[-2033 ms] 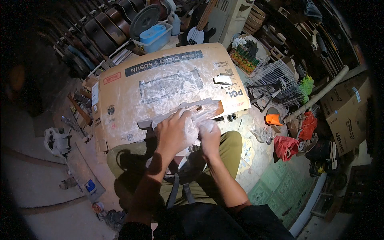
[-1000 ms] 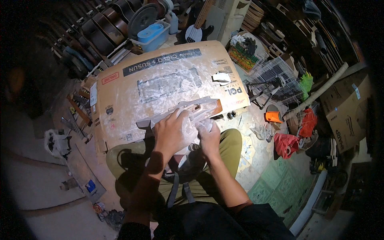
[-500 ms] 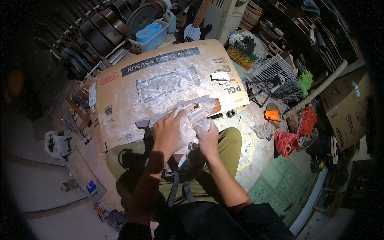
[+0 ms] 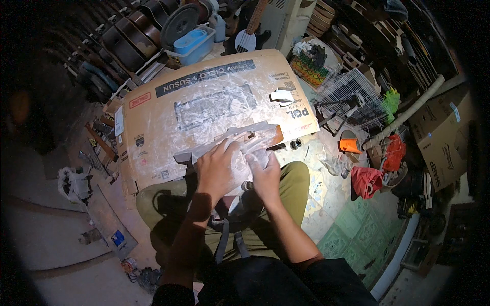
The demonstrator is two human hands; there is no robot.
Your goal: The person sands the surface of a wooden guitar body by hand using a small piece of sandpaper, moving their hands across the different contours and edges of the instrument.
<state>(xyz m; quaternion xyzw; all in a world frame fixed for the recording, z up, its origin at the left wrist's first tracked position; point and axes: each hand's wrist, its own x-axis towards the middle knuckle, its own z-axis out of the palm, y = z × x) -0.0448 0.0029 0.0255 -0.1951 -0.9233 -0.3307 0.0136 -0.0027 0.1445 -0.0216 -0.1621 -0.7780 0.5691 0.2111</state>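
A long dust-covered grey workpiece [image 4: 265, 133] with a slot and a brown end lies along the near edge of a large cardboard sheet [image 4: 143, 109], above my olive-clad lap. My left hand [image 4: 217, 168] is curled over it, fingers dusted white, gripping near its middle. My right hand [image 4: 264, 176], also dusty, is closed just to the right, against the piece's near side; what its fingers hold is hidden. A small dark cylindrical object [image 4: 247, 185] shows between the hands. A folded white scrap [image 4: 280, 96] rests on the cardboard's right part.
Guitars [image 4: 122, 43], a blue tub [image 4: 193, 48] and a bass guitar [image 4: 246, 42] stand behind. At right are a wire cage [image 4: 347, 92], an orange object [image 4: 349, 145], red bags [image 4: 365, 181], a long pole [image 4: 418, 104] and cardboard boxes [image 4: 441, 158]. Tools [image 4: 102, 145] lie at left.
My right hand has shifted slightly against the workpiece since two seconds ago. My left hand keeps its grip with little movement. The scene sits slightly higher in the picture.
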